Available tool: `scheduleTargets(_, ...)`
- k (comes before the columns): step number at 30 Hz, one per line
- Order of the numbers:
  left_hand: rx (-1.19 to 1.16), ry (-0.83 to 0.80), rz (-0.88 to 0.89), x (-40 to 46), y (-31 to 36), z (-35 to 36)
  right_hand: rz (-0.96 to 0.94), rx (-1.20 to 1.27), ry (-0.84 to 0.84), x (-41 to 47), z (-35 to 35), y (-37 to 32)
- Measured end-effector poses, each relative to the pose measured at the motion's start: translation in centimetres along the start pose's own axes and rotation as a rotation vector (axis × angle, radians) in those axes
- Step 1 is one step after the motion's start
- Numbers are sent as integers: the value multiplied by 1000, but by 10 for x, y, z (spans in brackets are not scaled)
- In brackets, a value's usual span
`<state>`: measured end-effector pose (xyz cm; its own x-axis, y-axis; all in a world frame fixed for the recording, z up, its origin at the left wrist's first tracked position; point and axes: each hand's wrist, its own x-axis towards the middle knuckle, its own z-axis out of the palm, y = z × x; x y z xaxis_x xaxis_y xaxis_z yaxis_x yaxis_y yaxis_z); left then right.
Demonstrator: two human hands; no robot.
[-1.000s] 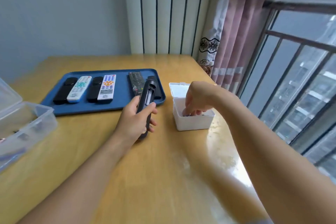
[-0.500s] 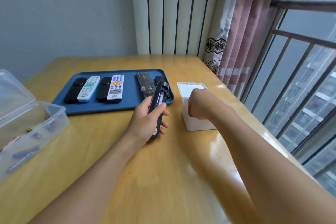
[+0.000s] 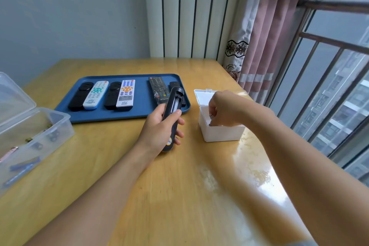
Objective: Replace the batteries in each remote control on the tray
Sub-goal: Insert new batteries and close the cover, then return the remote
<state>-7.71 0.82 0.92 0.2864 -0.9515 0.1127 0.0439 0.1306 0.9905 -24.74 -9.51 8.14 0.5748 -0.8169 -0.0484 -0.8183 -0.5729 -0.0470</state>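
Nearby, clear bin (image 3: 34, 136) beside tray (image 3: 143, 96).

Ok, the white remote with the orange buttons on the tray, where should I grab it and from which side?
Pinch the white remote with orange buttons across its long edges near the bottom end, coming from the near rim of the blue tray. It lies flat, face up, close against a black remote on its left, so its right edge and near end are probably easier to reach.
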Motion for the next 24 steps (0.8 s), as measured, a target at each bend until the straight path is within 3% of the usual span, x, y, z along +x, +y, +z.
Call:
scheduleTargets(9, 2, 5, -2, -1, 2, -2, -114, -190, -79, 10, 4, 2)
scheduleTargets(18, 23, 11, -4, -4, 6, -3, -264, -253, 2, 8, 1, 4)
scheduleTargets(21, 2, 33, -24, -4, 8, -2, -285, -40, 196, 0, -10, 8)
scheduleTargets(22, -24, 43, -42, -3, 9, -3, -287, 139, 251, -3, -12, 9)
scheduleTargets(24, -143, 54, -94, -3, 12, 0, -258, 719, 252, -12, -12, 2)
